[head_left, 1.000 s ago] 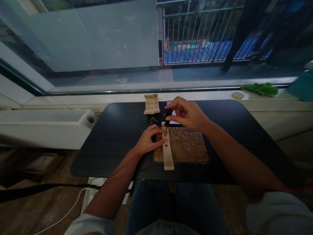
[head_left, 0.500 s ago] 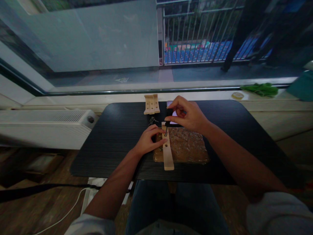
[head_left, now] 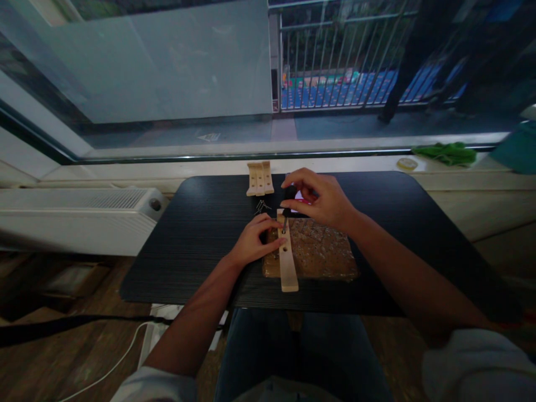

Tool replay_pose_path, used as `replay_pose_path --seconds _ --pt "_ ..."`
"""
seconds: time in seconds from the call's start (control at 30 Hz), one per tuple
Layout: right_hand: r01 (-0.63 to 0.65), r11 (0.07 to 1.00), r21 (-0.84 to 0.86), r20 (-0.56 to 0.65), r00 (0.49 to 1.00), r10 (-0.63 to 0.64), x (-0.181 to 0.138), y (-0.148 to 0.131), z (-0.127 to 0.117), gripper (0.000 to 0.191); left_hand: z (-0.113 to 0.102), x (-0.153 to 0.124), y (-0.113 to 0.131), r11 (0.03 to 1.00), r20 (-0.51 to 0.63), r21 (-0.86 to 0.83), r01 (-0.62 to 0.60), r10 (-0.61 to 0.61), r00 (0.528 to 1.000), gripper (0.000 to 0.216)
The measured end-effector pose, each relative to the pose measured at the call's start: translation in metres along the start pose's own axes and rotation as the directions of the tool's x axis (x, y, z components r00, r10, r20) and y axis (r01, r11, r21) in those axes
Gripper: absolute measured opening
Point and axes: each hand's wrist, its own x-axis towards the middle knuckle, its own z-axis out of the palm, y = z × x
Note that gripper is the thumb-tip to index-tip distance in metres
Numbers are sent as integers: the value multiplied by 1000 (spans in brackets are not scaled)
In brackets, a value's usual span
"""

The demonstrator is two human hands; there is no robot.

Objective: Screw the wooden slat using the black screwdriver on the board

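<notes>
My right hand (head_left: 320,195) grips the black handle of a screwdriver (head_left: 288,202) between thumb and fingers. The screwdriver stands nearly upright, its tip at the upper hole of a pale wooden piece (head_left: 288,271). That piece lies lengthwise across the left part of a brown block (head_left: 322,248) wrapped in clear film, and its near end sticks out past the block. My left hand (head_left: 257,240) pinches the wooden piece by its left edge, fingertips on both sides of the upper hole. A second hole shows just below the fingertips. Whether a screw sits under the tip is too small to tell.
Several similar wooden pieces (head_left: 259,178) lie side by side at the back of the black table (head_left: 188,234). Several loose screws (head_left: 262,206) lie in front of them. A lit phone (head_left: 299,205) is partly behind my right hand. A green cloth (head_left: 446,152) and a tape roll (head_left: 407,163) rest on the windowsill.
The fingers of my right hand have shifted slightly around the screwdriver handle, and the hand sits a little lower. My left hand and the wooden piece have stayed in place.
</notes>
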Motion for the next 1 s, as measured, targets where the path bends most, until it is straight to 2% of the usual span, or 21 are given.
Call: replay_pose_path --seconds 0.17,0.4,0.7,0.87,1.0 --pt "-9 1000 3 44 999 9 1 0 -3 26 0 0 -1 1000 -1 8 2 -2 1000 27" --pt "-3 1000 13 208 978 1 3 -8 -15 26 0 -1 -1 1000 -5 18 8 -8 1000 27" --pt "-99 980 175 309 950 41 1 -5 -16 32 0 0 1 1000 -1 9 11 -11 1000 27" --pt "-135 958 252 318 947 50 0 -3 -16 31 0 0 0 1000 4 10 14 -15 1000 27" --pt "-134 966 221 301 951 63 1 -5 -15 31 0 -1 0 1000 1 13 14 -14 1000 27"
